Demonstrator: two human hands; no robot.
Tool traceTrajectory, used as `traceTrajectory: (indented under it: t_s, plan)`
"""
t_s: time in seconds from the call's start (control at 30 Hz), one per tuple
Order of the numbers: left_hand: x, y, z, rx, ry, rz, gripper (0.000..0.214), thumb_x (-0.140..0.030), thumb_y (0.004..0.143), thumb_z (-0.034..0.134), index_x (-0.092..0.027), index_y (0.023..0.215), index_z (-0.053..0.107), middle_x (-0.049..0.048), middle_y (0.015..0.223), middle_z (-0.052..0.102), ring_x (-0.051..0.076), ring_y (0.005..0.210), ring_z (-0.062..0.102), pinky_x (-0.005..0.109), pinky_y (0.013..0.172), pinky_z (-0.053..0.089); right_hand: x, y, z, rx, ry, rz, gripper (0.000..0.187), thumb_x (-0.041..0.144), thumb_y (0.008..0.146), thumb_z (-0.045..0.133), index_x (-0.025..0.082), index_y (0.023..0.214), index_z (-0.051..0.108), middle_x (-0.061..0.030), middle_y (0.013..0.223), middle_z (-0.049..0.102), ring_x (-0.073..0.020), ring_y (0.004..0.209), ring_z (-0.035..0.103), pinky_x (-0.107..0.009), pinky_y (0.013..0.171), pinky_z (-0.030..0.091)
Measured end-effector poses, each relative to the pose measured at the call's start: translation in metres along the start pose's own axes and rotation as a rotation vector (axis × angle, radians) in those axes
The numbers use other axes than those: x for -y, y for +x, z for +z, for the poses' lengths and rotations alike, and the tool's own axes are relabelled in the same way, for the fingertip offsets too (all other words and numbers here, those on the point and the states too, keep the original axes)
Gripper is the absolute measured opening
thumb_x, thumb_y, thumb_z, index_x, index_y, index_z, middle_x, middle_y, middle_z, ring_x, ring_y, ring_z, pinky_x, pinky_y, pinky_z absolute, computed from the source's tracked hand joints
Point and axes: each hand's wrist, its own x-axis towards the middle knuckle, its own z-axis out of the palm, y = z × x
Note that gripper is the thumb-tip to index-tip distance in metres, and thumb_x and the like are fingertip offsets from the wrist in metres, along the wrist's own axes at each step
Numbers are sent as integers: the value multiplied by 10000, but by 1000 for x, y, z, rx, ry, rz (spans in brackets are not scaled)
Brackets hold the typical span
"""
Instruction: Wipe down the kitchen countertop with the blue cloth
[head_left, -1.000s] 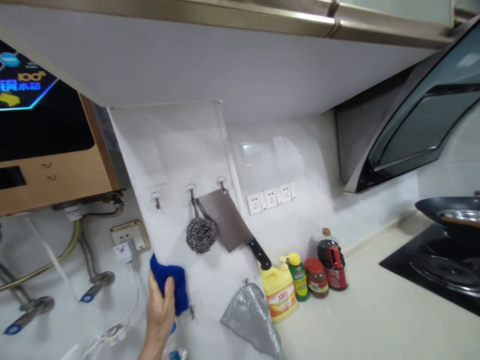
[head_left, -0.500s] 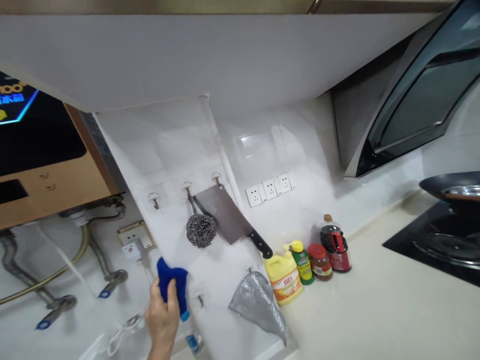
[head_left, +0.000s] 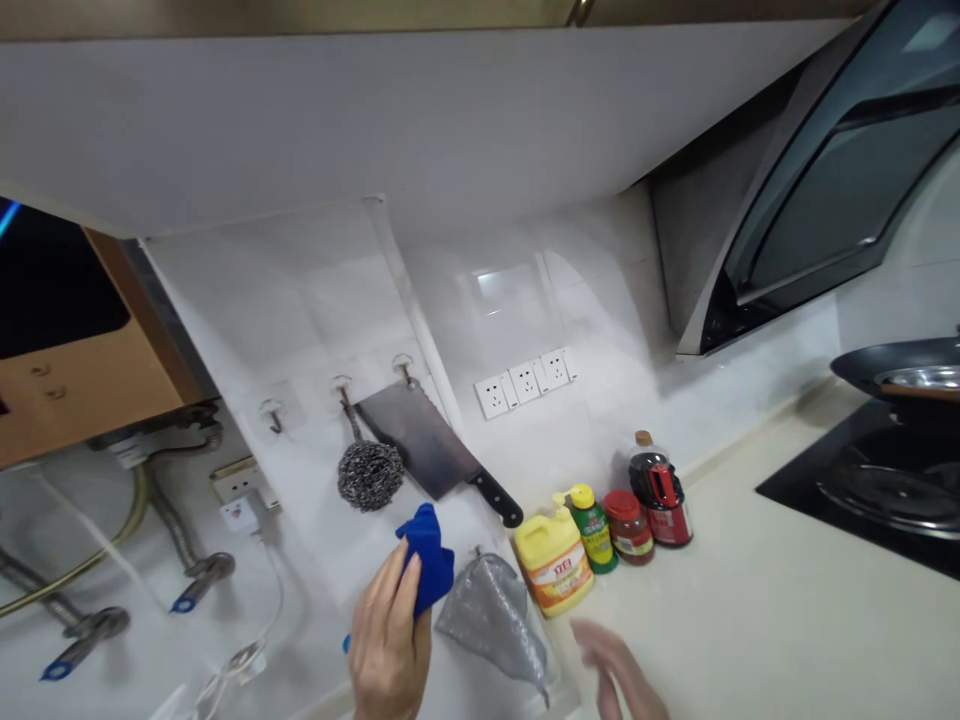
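My left hand [head_left: 391,635] is closed round a bunched blue cloth [head_left: 429,560], held up in front of the white wall panel. Just right of the cloth, a silvery grey rag [head_left: 491,620] hangs from a hook. Above hang a steel wool scrubber [head_left: 370,476] and a cleaver [head_left: 427,440] with a black handle. My right hand [head_left: 619,670], slightly blurred, is over the counter below a yellow detergent jug [head_left: 555,560]. Its fingers and thumb are apart, with nothing seen in them.
A green bottle [head_left: 596,530], a red-lidded jar [head_left: 630,525] and a dark sauce bottle [head_left: 661,495] stand beside the jug. Farther right are a black stove [head_left: 885,485] with a wok [head_left: 900,365] and a range hood [head_left: 825,190]. Pipes and a water heater [head_left: 90,390] are at left.
My left hand has moved right with the blue cloth, from near the wall pipes to beside the grey rag. My right hand has come into view at the bottom. The view has shifted slightly.
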Motion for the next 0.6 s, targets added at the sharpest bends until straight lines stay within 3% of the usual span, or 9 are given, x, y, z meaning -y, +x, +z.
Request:
traceTrajectory:
  t_s: [0.1,0.23,0.4,0.6]
  plan:
    - [-10,7,16,29,49,23,695,-70,886,641,-135,1535,402,208,1276,708,276,1224,662,390,1004,549,20,75,4,-22,-54,-124,422,318,1053,413,281,1466,495,-103,1460,577,-267,1378,530,-516,1147,495]
    - [-14,10,34,96,75,80,679,-31,879,618,-125,1523,422,196,1331,688,267,1287,625,379,1064,511,56,149,27,-80,-233,-304,533,346,1048,440,215,1555,340,-150,1506,523,-284,1420,487,-540,1158,485]
    - [-14,28,46,78,144,108,689,-15,868,626,-129,1518,428,169,1315,703,257,1267,633,362,1047,502,67,180,53,-44,-199,-353,482,353,1052,441,211,1509,386,-148,1341,628,-260,1239,626,-464,1049,572]
    - [-4,63,55,41,211,37,686,-67,907,601,-164,1550,380,156,1364,678,255,1243,638,366,1028,485,71,189,62,44,-65,-379,304,244,1063,354,237,1305,539,-83,1111,662,-204,1033,666,-355,944,593]
